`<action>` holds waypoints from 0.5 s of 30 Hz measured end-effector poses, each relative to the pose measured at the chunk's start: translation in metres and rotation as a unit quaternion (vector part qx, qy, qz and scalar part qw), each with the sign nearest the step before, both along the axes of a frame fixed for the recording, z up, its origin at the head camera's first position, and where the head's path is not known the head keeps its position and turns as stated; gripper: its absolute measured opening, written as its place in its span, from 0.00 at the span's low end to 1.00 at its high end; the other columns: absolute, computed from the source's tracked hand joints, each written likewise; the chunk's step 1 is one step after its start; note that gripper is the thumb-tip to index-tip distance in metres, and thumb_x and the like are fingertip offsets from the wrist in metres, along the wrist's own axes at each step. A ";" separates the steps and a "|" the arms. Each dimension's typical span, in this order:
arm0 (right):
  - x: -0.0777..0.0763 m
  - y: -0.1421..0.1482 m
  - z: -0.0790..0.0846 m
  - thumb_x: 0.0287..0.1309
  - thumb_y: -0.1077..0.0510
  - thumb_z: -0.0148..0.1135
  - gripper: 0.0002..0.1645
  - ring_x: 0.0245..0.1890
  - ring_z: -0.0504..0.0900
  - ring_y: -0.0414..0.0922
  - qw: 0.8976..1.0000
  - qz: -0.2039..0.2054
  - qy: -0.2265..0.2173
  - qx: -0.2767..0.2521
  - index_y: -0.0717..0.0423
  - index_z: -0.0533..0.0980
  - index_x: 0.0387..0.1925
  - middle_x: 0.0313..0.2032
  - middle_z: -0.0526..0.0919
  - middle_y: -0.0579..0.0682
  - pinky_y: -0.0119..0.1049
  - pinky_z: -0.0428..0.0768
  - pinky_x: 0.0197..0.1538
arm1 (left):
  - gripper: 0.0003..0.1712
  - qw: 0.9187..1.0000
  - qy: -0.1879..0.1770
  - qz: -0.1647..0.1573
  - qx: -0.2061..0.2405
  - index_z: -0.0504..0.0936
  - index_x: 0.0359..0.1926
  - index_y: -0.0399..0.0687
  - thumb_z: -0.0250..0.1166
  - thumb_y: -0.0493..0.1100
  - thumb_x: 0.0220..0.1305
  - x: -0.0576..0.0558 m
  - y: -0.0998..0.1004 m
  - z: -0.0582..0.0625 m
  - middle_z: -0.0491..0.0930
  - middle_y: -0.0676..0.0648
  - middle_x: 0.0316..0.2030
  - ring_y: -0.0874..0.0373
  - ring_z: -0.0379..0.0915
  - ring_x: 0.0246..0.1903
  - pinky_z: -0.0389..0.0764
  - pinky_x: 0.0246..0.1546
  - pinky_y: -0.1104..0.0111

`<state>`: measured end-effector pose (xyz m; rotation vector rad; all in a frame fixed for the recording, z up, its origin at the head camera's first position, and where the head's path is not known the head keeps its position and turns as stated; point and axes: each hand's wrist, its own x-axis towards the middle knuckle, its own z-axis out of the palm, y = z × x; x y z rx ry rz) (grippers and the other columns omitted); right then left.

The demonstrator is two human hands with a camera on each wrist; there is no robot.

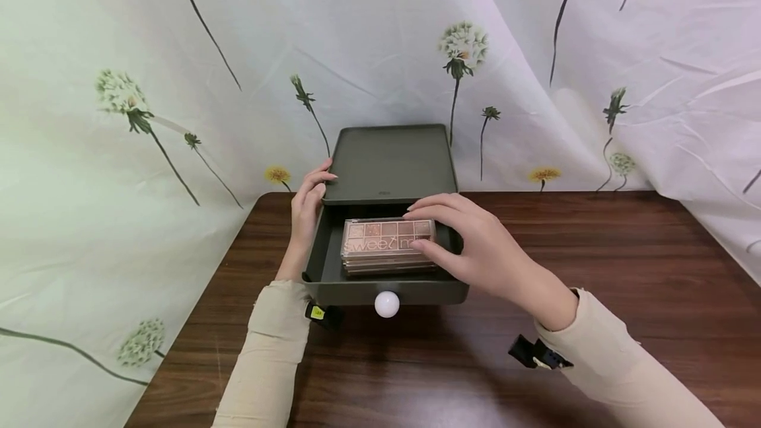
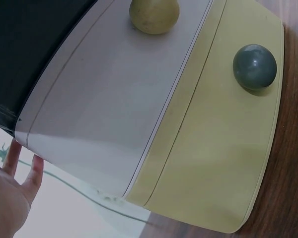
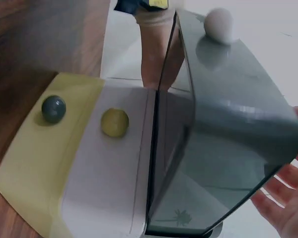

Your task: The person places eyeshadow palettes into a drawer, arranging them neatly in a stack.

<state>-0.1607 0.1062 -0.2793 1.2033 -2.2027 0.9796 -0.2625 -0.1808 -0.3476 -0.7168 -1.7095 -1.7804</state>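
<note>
The top drawer [image 1: 389,292] of a dark green cabinet [image 1: 392,160] stands pulled out, with a white knob [image 1: 387,304] on its front. Inside lies a stack of eyeshadow palettes [image 1: 380,243], the top one clear-lidded with lettering. My right hand [image 1: 475,246] is over the stack's right end, thumb over the top palette and fingers near its back edge; whether they touch is unclear. The right wrist view shows this hand [image 3: 293,193] partly, beyond the drawer. My left hand [image 1: 307,207] rests against the cabinet's left side; its fingers [image 2: 34,176] also appear in the left wrist view.
Below the green drawer are a white drawer [image 2: 104,114] with a yellow knob [image 2: 155,15] and a yellow drawer [image 2: 208,144] with a green knob [image 2: 255,67]. The cabinet stands on a dark wooden table [image 1: 594,269]. A flower-printed cloth [image 1: 380,38] hangs behind.
</note>
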 end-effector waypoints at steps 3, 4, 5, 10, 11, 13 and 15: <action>0.008 -0.001 -0.005 0.58 0.59 0.70 0.19 0.54 0.78 0.45 0.999 0.008 0.031 -0.041 0.57 0.81 0.51 0.52 0.81 0.48 0.38 0.73 0.59 | 0.19 1.000 -0.005 0.003 -0.002 0.75 0.45 0.19 0.46 0.35 0.68 0.000 -0.001 0.000 0.71 0.31 0.62 0.41 0.59 0.68 0.59 0.67 0.64; 0.012 -0.002 -0.007 0.60 0.57 0.69 0.18 0.54 0.79 0.46 0.998 0.012 0.036 -0.055 0.58 0.81 0.51 0.51 0.82 0.49 0.37 0.73 0.59 | 0.19 1.000 -0.007 0.003 -0.004 0.75 0.46 0.18 0.46 0.35 0.68 0.000 -0.001 0.000 0.71 0.30 0.62 0.41 0.58 0.69 0.59 0.67 0.64; 0.016 -0.002 -0.008 0.62 0.55 0.68 0.17 0.53 0.79 0.47 0.997 0.014 0.040 -0.069 0.58 0.81 0.50 0.50 0.82 0.50 0.36 0.73 0.58 | 0.20 1.000 -0.007 0.003 -0.005 0.74 0.46 0.17 0.46 0.35 0.68 0.000 -0.001 0.001 0.70 0.30 0.62 0.41 0.58 0.69 0.59 0.67 0.64; 0.035 -0.009 -0.014 0.67 0.49 0.62 0.19 0.41 0.82 0.45 0.986 0.034 0.072 -0.148 0.62 0.81 0.46 0.43 0.84 0.53 0.29 0.77 0.47 | 0.20 1.000 -0.011 0.003 -0.010 0.73 0.47 0.17 0.46 0.35 0.68 0.001 -0.001 0.002 0.69 0.28 0.63 0.42 0.58 0.69 0.59 0.67 0.64; 0.039 -0.011 -0.015 0.66 0.50 0.62 0.18 0.38 0.81 0.44 0.983 0.041 0.081 -0.162 0.63 0.81 0.45 0.41 0.84 0.53 0.29 0.77 0.44 | 0.20 1.000 -0.010 0.003 -0.010 0.74 0.46 0.17 0.46 0.36 0.68 0.001 0.000 0.001 0.69 0.29 0.63 0.43 0.59 0.69 0.59 0.67 0.64; 0.045 -0.015 -0.018 0.66 0.53 0.63 0.16 0.33 0.80 0.43 0.977 0.058 0.093 -0.183 0.64 0.81 0.44 0.39 0.84 0.54 0.28 0.77 0.38 | 0.19 1.000 -0.010 0.003 -0.008 0.76 0.45 0.21 0.47 0.36 0.68 0.001 -0.001 0.001 0.69 0.29 0.63 0.44 0.59 0.68 0.60 0.67 0.64; 0.051 -0.018 -0.023 0.66 0.55 0.63 0.15 0.30 0.79 0.41 0.974 0.074 0.093 -0.191 0.64 0.80 0.44 0.37 0.83 0.54 0.27 0.77 0.35 | 0.18 1.000 -0.011 0.000 -0.004 0.80 0.44 0.28 0.47 0.36 0.68 0.001 -0.001 0.001 0.70 0.31 0.63 0.45 0.60 0.68 0.61 0.66 0.64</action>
